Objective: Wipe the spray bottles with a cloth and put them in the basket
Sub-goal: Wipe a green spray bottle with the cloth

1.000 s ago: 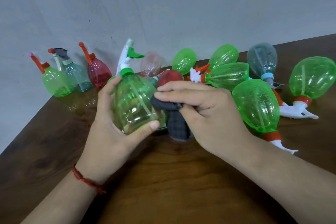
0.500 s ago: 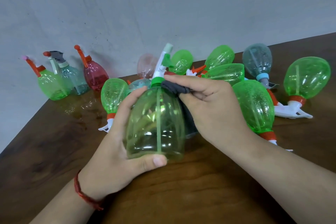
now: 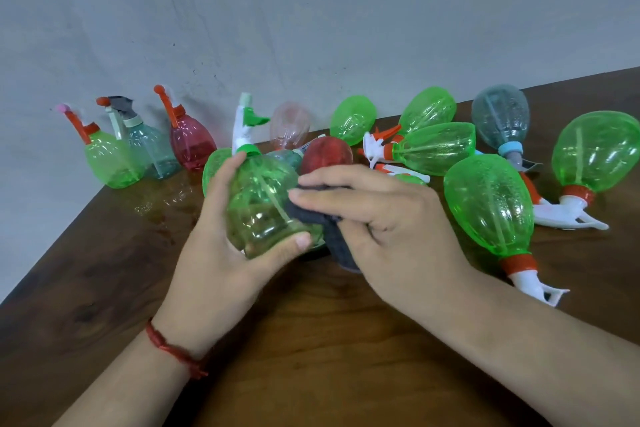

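My left hand [image 3: 221, 253] grips a clear green spray bottle [image 3: 258, 208] with a white and green trigger head, tilted with its nozzle pointing up and away. My right hand [image 3: 384, 229] holds a dark grey cloth [image 3: 322, 218] and presses it against the bottle's right side. Part of the cloth hangs down under my palm. No basket is in view.
Three upright bottles, green [image 3: 107, 163], blue-grey [image 3: 149, 149] and red [image 3: 192, 146], stand by the wall at the left. Several green bottles [image 3: 488, 204], a red one [image 3: 325, 156] and a blue-grey one [image 3: 500, 118] lie in a heap behind and right of my hands on the brown table [image 3: 311, 340].
The held bottle has tilted back from upright so its base faces me, and the cloth has slid from the bottle's neck down to its side.
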The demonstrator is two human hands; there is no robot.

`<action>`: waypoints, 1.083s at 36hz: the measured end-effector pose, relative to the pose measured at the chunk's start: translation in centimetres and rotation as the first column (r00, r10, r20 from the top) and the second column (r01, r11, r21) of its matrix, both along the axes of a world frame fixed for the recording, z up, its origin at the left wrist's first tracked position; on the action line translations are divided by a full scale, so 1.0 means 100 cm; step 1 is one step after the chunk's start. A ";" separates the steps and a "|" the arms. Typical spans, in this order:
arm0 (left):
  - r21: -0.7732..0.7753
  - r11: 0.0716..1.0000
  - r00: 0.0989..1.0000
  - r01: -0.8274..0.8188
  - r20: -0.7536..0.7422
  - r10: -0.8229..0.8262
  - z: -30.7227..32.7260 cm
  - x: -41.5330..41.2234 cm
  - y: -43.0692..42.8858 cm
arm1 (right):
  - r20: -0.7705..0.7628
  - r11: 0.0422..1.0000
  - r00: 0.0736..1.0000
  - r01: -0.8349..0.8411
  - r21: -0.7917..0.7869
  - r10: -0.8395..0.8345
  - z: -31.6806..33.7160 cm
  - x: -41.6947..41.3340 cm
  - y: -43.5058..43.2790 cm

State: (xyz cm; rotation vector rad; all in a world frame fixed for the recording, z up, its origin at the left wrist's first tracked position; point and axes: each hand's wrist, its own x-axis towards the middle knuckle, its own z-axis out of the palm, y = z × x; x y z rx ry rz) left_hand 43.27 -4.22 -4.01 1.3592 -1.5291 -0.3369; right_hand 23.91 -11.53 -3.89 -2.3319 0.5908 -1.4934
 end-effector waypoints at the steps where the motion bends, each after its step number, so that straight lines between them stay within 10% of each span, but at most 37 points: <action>1: -0.003 1.000 1.000 -0.020 0.000 0.020 0.001 0.002 0.000 | -0.011 1.000 1.000 -0.013 -0.018 0.013 0.000 0.000 0.002; 10: -0.029 0.999 0.994 -0.043 -0.102 0.040 0.002 -0.004 -0.002 | 0.029 1.000 0.999 0.018 -0.026 -0.017 -0.002 0.002 0.006; 22: 0.043 0.928 0.884 0.371 -0.323 -0.339 -0.001 -0.013 0.010 | 0.349 0.823 0.937 -0.211 0.528 0.017 0.011 -0.002 -0.015; 39: 0.025 0.983 0.983 0.184 0.024 -0.185 -0.004 -0.005 0.004 | 0.213 0.925 0.977 -0.095 0.368 0.016 0.006 -0.002 -0.013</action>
